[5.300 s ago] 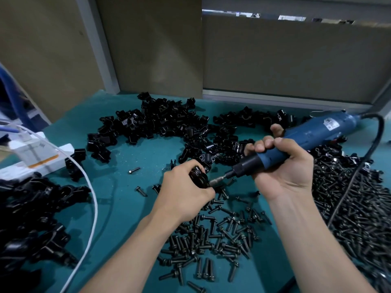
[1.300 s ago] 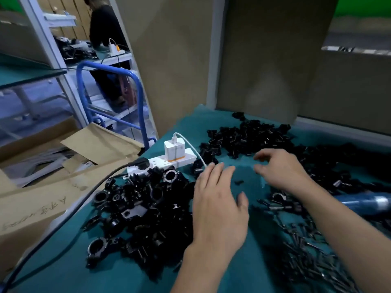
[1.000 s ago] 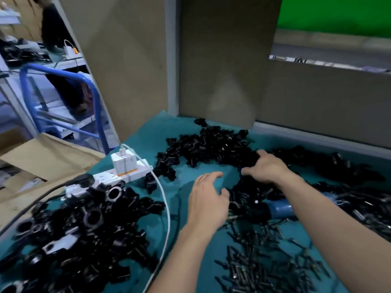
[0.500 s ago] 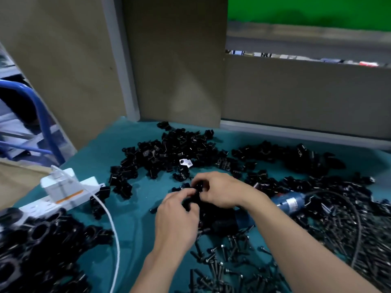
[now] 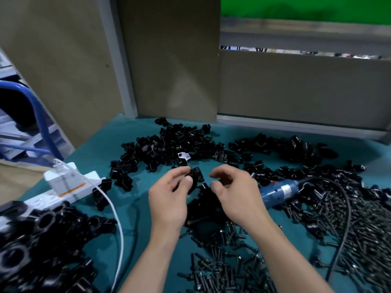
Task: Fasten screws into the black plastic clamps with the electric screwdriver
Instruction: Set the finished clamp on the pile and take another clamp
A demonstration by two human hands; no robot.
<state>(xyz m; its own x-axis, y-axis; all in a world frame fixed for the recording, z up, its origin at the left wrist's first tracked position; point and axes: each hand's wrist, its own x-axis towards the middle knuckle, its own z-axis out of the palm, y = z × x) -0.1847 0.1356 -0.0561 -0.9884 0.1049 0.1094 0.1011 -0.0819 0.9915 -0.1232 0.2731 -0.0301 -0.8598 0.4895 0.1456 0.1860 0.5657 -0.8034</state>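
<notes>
— Teal mat [image 5: 127,134] all over the bench, brown boards [image 5: 169,60] standing up behind it. Where's the work going on?
— Right in the middle. The left hand [image 5: 169,199] pinches one black clamp [image 5: 195,176] between thumb and fingertips.
— And the other one?
— The right hand [image 5: 234,191] sits just beside that clamp, not touching it, with its fingers curled inward. I can't tell whether anything small is caught between them.
— What about the electric screwdriver [image 5: 281,192]?
— Nobody has it. It lies on the mat just right of the right wrist, blue-bodied, and its black cord [image 5: 348,212] loops over the screws [image 5: 222,269].
— Plenty of those?
— They're heaped in front of the person and spread off to the right. Loose clamps [image 5: 179,142] are piled at the back, and a second heap of clamps [image 5: 42,229] lies near the left.
— That white thing?
— That's a power strip [image 5: 84,187] at the left edge with a charger [image 5: 61,178] plugged in. Its white cable [image 5: 116,218] runs toward the near edge.
</notes>
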